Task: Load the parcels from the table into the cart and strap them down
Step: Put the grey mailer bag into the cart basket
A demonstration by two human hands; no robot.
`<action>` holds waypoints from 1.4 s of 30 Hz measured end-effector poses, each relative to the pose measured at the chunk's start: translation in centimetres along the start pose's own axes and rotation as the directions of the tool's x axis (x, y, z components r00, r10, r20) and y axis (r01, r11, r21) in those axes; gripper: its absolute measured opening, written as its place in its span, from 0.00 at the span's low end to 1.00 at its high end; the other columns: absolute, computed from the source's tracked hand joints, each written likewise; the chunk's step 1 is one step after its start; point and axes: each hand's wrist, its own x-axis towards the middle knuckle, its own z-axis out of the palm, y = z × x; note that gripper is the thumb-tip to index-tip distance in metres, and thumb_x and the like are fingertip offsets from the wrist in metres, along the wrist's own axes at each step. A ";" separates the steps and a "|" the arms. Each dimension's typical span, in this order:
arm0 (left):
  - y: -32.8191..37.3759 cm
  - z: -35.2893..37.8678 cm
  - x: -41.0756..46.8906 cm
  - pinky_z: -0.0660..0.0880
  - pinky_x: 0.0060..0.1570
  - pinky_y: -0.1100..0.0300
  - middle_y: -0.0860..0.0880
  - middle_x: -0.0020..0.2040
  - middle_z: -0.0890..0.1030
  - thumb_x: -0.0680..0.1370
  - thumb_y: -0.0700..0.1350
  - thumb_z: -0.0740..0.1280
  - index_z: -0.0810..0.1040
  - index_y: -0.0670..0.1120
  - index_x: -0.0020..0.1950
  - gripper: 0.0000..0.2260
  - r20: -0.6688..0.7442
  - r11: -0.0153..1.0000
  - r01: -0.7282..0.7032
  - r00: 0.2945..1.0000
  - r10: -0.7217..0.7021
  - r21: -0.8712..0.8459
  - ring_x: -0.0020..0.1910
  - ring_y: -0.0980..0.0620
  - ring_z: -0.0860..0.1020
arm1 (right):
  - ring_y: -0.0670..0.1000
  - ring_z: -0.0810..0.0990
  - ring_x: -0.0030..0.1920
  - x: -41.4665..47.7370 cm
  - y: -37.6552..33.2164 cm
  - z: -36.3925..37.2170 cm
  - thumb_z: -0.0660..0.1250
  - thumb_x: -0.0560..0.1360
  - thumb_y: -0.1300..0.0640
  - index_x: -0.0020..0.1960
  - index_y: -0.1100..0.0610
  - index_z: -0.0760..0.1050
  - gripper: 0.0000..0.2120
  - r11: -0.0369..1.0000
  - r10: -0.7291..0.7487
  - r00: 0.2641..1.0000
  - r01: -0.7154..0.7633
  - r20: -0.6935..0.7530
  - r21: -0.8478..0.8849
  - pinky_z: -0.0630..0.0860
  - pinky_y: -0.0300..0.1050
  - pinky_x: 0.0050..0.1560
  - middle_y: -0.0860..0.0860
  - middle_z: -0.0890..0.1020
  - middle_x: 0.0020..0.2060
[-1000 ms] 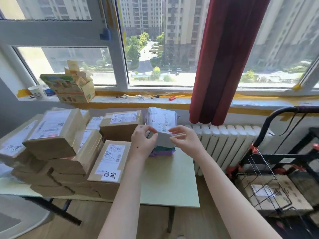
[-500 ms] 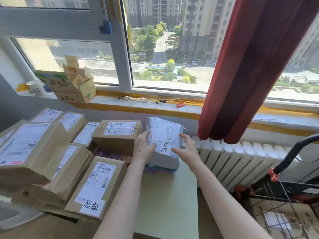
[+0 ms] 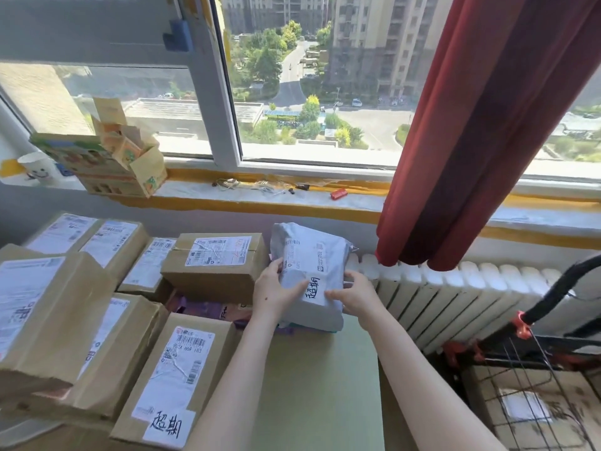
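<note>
A grey plastic mailer parcel (image 3: 310,255) with a white label stands at the back of the pale green table (image 3: 318,385), on top of a purple packet. My left hand (image 3: 274,292) grips its left side and my right hand (image 3: 353,296) grips its lower right edge. Several brown cardboard parcels cover the left of the table, among them a box (image 3: 216,265) beside the mailer and a box with handwritten characters (image 3: 172,382) in front. The black wire cart (image 3: 533,359) stands at the lower right with a cardboard parcel (image 3: 527,408) inside it.
A white radiator (image 3: 439,294) runs under the window sill between table and cart. A dark red curtain (image 3: 481,125) hangs above it. On the sill sit an open printed carton (image 3: 107,157), a paper cup (image 3: 37,167) and small bits.
The view has moved closer to the table and turned left. Both hands have settled lower onto the grey mailer and now hold it by its sides.
</note>
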 end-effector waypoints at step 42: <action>14.1 10.4 -15.5 0.78 0.56 0.51 0.54 0.68 0.75 0.69 0.50 0.73 0.63 0.60 0.74 0.36 0.744 0.764 0.005 0.233 0.626 -0.645 0.63 0.52 0.77 | 0.53 0.80 0.58 -32.2 7.6 -15.6 0.76 0.66 0.56 0.63 0.41 0.73 0.28 0.873 -0.148 0.723 0.416 -0.675 0.255 0.81 0.57 0.52 0.55 0.77 0.57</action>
